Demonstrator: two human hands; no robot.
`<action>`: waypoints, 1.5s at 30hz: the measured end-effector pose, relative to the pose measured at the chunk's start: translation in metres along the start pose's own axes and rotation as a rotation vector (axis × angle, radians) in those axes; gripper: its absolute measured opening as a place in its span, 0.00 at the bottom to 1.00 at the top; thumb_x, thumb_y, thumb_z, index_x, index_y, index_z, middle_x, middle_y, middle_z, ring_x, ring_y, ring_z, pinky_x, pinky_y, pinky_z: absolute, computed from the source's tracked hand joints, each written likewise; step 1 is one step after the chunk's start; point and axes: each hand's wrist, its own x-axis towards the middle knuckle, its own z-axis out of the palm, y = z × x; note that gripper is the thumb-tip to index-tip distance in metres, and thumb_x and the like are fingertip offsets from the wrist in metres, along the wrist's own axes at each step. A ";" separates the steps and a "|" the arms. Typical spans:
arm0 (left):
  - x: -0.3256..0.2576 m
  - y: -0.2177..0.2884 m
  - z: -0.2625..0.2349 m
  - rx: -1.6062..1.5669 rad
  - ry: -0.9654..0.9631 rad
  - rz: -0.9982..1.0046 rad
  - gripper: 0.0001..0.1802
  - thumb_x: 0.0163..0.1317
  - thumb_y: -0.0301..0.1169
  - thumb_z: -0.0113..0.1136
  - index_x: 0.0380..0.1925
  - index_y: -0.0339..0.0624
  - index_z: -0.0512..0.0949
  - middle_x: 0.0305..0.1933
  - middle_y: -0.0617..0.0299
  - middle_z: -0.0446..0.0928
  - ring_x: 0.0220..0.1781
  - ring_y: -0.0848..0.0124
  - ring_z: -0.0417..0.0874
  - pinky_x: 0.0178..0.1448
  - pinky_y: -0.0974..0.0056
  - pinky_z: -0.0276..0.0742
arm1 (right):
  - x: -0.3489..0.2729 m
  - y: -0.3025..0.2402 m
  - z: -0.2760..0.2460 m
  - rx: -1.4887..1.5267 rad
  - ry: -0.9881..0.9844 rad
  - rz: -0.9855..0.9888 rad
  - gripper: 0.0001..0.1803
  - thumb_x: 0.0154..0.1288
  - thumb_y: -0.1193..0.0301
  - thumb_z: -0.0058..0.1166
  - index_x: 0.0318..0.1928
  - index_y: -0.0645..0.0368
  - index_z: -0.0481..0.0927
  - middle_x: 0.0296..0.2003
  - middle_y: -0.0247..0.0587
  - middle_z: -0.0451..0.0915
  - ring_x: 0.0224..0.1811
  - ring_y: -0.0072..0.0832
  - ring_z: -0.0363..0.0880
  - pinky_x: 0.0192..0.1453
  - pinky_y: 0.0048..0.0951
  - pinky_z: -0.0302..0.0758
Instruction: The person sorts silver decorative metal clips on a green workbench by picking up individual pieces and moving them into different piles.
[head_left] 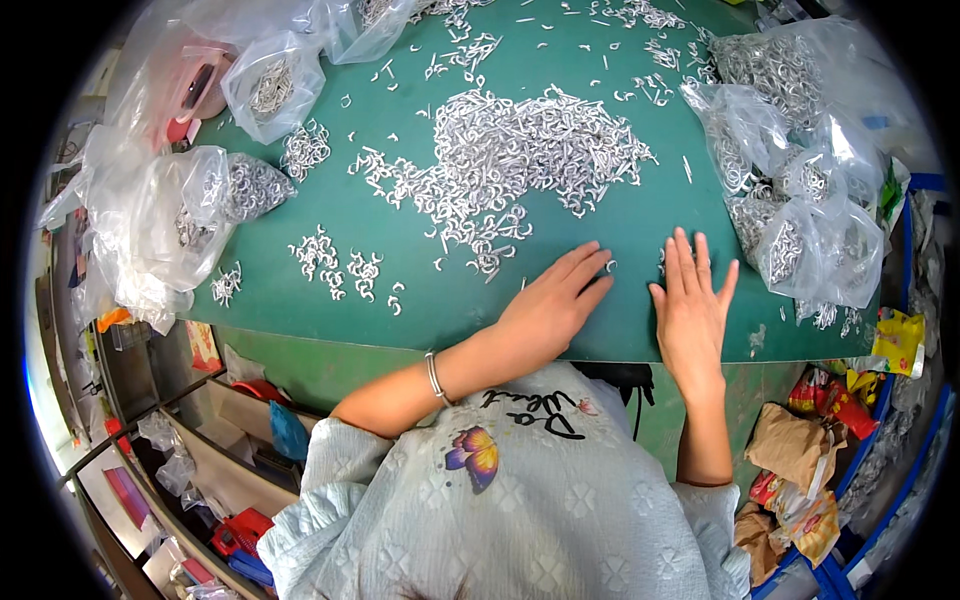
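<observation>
Metal bits (530, 150) in a big silver heap, with both hands laid open just in front

And here we are at the green table (620, 330), the metal bits piled at its middle, curved ones and straight ones all tangled together! The left hand (555, 300) lies palm down, open, fingers stretched to the right, with a lone curved bit just beside its fingertips; whether they touch, I cannot tell. Over to the right hand (692, 315): palm down too, open, fingers fanned and pointing away, another bit peeping out by their left side. What lies under either palm, I cannot see. A bangle (434, 376) shines on the left wrist. Smaller clusters (315, 258) dot the table left of the heap, and clear bags (820, 240) packed with bits crowd the right edge, more bags (170, 225) lining the left
</observation>
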 end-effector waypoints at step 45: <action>-0.015 0.003 0.004 -0.040 0.253 -0.126 0.22 0.57 0.18 0.58 0.54 0.34 0.74 0.55 0.51 0.74 0.55 0.53 0.76 0.57 0.55 0.71 | -0.008 -0.017 -0.016 0.506 -0.078 -0.248 0.28 0.63 0.72 0.55 0.65 0.61 0.70 0.68 0.39 0.67 0.75 0.43 0.56 0.76 0.63 0.37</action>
